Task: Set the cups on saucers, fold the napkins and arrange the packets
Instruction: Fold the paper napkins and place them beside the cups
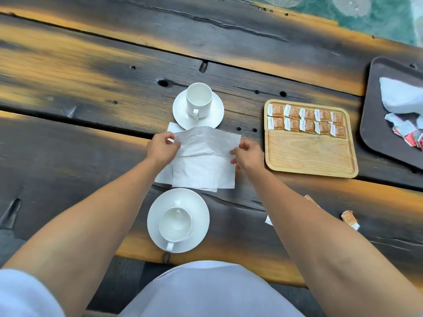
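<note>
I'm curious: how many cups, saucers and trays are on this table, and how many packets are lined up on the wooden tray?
Cups: 2
Saucers: 2
Trays: 2
Packets on the wooden tray: 10
Total: 16

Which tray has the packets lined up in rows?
The light wooden tray, beside the right hand: two neat rows. The dark tray's lie jumbled.

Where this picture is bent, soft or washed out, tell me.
Head view: the wide-angle lens bows the table planks and swells the forearms at the bottom edge; light is soft, shadows faint; the inside of the near cup is nearly washed out; print on the packets is too soft to read.
</note>
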The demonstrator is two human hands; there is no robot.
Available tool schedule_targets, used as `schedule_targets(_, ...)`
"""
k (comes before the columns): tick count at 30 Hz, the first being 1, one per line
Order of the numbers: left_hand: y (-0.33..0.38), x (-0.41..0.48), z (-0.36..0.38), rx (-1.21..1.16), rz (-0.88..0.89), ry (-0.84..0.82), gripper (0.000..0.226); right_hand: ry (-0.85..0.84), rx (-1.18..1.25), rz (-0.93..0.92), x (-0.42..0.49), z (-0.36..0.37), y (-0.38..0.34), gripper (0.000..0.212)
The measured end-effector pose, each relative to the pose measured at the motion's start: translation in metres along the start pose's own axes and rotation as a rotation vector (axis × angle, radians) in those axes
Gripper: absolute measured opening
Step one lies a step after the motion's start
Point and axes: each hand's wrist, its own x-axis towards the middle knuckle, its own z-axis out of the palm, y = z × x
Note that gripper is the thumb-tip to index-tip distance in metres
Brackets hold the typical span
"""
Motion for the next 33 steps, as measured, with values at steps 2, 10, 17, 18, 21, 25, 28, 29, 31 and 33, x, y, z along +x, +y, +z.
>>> schedule_targets(2, -0.002, -0.001, 0.000, -0.015, 0.014, 0.011, 0.010, -0.022, 0.056, 0.015, -0.001, 0.000, 0.000, 0.021)
schedule_targets(10, -0.005, -0.013, -0.009, -0.179, -0.060, -0.057, 0.008, -0.009, 0.220, 0.104, -0.005, -0.001, 0.001, 0.028)
schedule_targets(17, -0.012, -0.024, -0.008, -0.341, -0.189, -0.159, 0.024, 0.015, 0.212, 0.144, -0.007, -0.003, 0.008, 0.040)
schedule_targets(18, -0.012, -0.026, -0.007, -0.350, -0.209, -0.163, 0.027, 0.012, 0.202, 0.148, -0.008, -0.002, 0.010, 0.037)
schedule_targets(21, -0.014, -0.030, -0.003, -0.311, -0.247, -0.164, 0.041, 0.009, 0.176, 0.175, -0.010, -0.001, 0.016, 0.036)
schedule_targets(25, -0.020, -0.036, 0.002, -0.277, -0.243, -0.178, 0.031, -0.008, 0.129, 0.204, -0.011, -0.002, 0.026, 0.025)
schedule_targets(28, -0.025, -0.039, 0.003, -0.258, -0.207, -0.196, 0.021, -0.025, 0.109, 0.220, -0.009, -0.004, 0.035, 0.012)
schedule_targets(29, -0.028, -0.040, 0.003, -0.248, -0.202, -0.199, 0.021, -0.030, 0.092, 0.219, -0.008, -0.005, 0.039, 0.011)
schedule_targets(31, -0.031, -0.040, 0.004, -0.230, -0.191, -0.198, 0.022, -0.034, 0.066, 0.208, -0.007, -0.004, 0.046, 0.014)
schedule_targets(33, -0.034, -0.040, 0.006, -0.201, -0.178, -0.191, 0.023, -0.030, 0.043, 0.196, -0.006, -0.003, 0.051, 0.022)
